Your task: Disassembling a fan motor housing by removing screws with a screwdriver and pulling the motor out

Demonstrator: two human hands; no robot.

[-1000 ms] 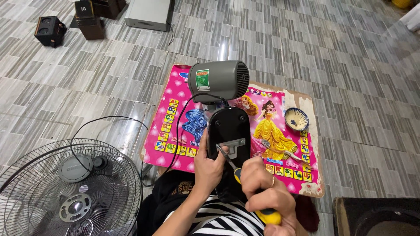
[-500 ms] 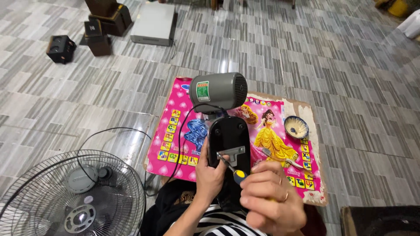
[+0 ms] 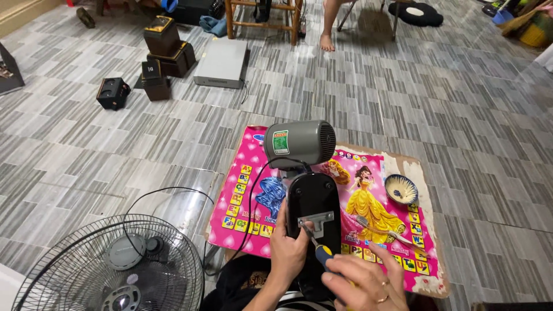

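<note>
My head's tipped up over the last second, so the fan motor (image 3: 300, 144) sits lower in view and the grey box (image 3: 222, 62) plus wooden chair (image 3: 266, 17) showed up. My right hand (image 3: 360, 282) dropped toward the bottom edge.

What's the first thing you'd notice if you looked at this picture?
The bright pink princess poster spread on the grey floor jumps out first. On it stands a grey fan motor on a black base, which the left hand steadies while the right hand puts a screwdriver to its metal bracket. At the lower left lies a round wire fan guard.
</note>
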